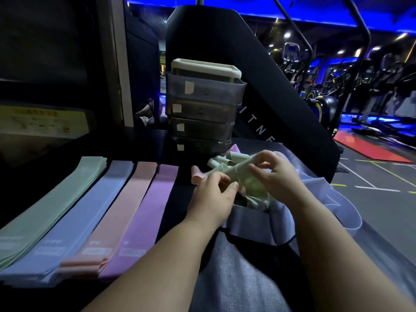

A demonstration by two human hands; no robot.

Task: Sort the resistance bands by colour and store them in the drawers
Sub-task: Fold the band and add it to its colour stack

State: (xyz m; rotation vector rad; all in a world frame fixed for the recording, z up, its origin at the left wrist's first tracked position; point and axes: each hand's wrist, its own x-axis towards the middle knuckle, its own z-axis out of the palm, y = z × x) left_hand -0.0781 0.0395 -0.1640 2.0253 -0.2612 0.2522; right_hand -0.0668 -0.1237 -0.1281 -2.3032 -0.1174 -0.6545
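Green band (238, 168) sits btwn both hands, centre-right of view. It runs on a diagonal from lower left to upper right, just above a grey-blue pouch (247, 219). Left hand (211, 197) pinches the band's lower end, thumb on top & fingers curled under, clamped on it. Right hand (278, 174) holds the upper part, thumb & forefinger nipped on the band's edge, other fingers bent behind. Both hands are closed on the same band. More of the band bunches below the hands at the pouch mouth; can't tell if it goes inside.

Loose bands (221, 159) lie in a heap just beyond the hands, at the foot of the drawer unit (202, 109). They're mostly pale green loops, w/ a pink strip sticking out left & a bit of purple at the back. The unit stands upright, four smoky see-through drawers stacked, each w/ a small white label (189, 87) on the front, cream lid (204, 67) on top.

Left of the hands, well apart from them, four flat stacks lie side by side on the dark surface (146, 145): green stack (56, 203), blue stack (83, 215), pink stack (121, 210), purple stack (146, 212). Neighbouring stacks touch at the edges. Gym machines (319, 102) & a red mat (371, 147) show in the background, right.
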